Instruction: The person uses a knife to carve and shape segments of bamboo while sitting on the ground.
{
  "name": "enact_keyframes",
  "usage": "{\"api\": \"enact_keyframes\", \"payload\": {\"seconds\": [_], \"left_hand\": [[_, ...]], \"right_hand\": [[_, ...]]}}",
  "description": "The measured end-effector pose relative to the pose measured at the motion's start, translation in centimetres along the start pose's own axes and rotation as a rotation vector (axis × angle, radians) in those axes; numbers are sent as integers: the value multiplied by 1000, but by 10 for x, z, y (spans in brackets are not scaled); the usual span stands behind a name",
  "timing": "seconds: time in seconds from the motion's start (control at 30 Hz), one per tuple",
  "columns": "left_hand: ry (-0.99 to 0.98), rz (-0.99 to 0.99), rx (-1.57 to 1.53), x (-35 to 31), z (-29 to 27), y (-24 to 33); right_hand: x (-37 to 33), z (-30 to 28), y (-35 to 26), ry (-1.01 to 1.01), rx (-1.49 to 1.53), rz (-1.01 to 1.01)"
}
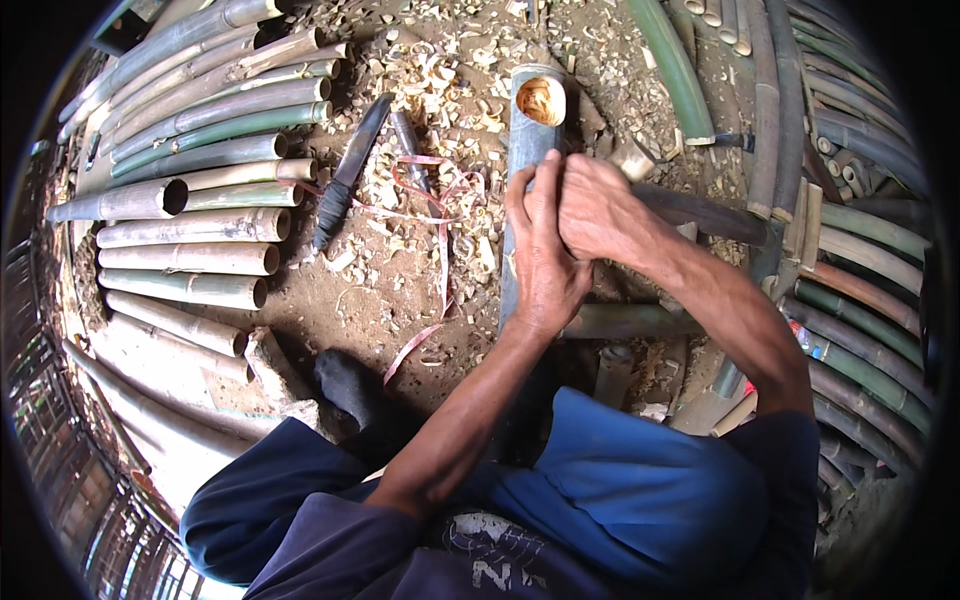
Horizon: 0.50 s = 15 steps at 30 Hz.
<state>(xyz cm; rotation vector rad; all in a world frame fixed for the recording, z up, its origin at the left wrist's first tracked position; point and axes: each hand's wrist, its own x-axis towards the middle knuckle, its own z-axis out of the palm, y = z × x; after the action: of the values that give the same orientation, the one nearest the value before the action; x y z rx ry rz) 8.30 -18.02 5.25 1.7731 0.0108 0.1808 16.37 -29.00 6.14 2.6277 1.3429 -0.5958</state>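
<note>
A grey-green bamboo tube (535, 140) lies lengthwise in front of me, with an oval opening cut at its far end and pale orange inside. My left hand (545, 240) is pressed on the tube behind that opening, its fingers closed around it and pointing away from me. Against it on the right side, my right hand (598, 205) is curled closed. Whatever my right hand grips is hidden behind its knuckles. To the left of the tube, on the shavings, rest a long knife (355, 165) with a dark wrapped handle and a dark narrow tool (412, 150).
Bamboo lengths (195, 227) line the left side; more bamboo (870, 300) is stacked on the right. A pink ribbon (443, 265) trails over wood shavings (450, 85). A green bamboo pole (670, 70) lies ahead. Bamboo crosspieces (630, 320) lie beside the tube.
</note>
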Motion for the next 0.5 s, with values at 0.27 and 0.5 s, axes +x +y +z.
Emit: {"api": "enact_keyframes", "payload": {"seconds": [0.27, 0.5], "left_hand": [[-1274, 117, 324, -1, 44, 10], [-566, 6, 34, 19, 12, 8]], "right_hand": [[-94, 36, -47, -85, 903, 902], [-77, 26, 8, -13, 259, 413]]}}
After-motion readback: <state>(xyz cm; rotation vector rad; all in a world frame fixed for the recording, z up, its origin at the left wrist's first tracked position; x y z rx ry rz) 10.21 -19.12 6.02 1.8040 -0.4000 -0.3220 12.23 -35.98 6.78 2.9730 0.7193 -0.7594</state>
